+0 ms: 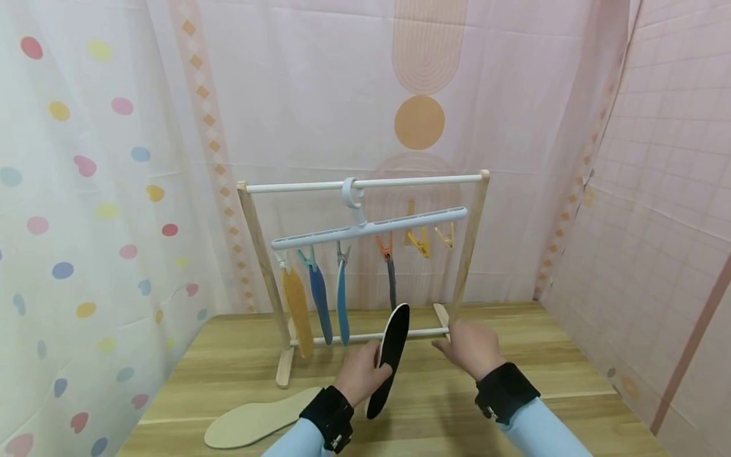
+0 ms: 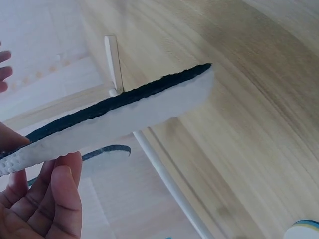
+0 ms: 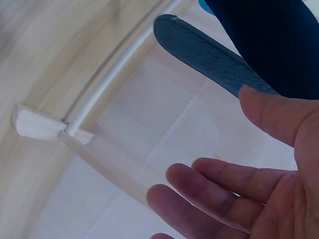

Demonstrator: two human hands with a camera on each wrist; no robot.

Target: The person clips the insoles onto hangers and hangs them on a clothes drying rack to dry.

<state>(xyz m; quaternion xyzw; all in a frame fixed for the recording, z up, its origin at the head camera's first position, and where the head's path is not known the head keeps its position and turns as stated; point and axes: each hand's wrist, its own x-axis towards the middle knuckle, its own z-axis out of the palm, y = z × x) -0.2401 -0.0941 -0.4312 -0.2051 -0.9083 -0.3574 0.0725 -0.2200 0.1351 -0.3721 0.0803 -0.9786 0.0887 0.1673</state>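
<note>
My left hand [image 1: 361, 376] pinches a black insole with a white underside [image 1: 394, 346] between thumb and fingers, above the table and tilted upright. In the left wrist view its white face [image 2: 134, 119] shows below a dark edge. My right hand [image 1: 475, 349], apart from the insole, is near the rack's right post; the right wrist view shows its fingers [image 3: 219, 199] loosely spread, holding nothing. A pale blue clip hanger [image 1: 371, 227] hangs tilted on the rack. From its clips hang an orange insole [image 1: 297, 308], a blue one [image 1: 320, 308], a light blue one [image 1: 342, 304] and a dark grey one [image 1: 391, 282].
On the hanger's right half hang a yellow clip [image 1: 421, 243] and a pale yellow clip [image 1: 445, 236], with nothing in them. A beige insole [image 1: 251, 422] lies on the wooden table at front left. The rack [image 1: 473, 247] has wooden posts and white bars. Curtains surround the table.
</note>
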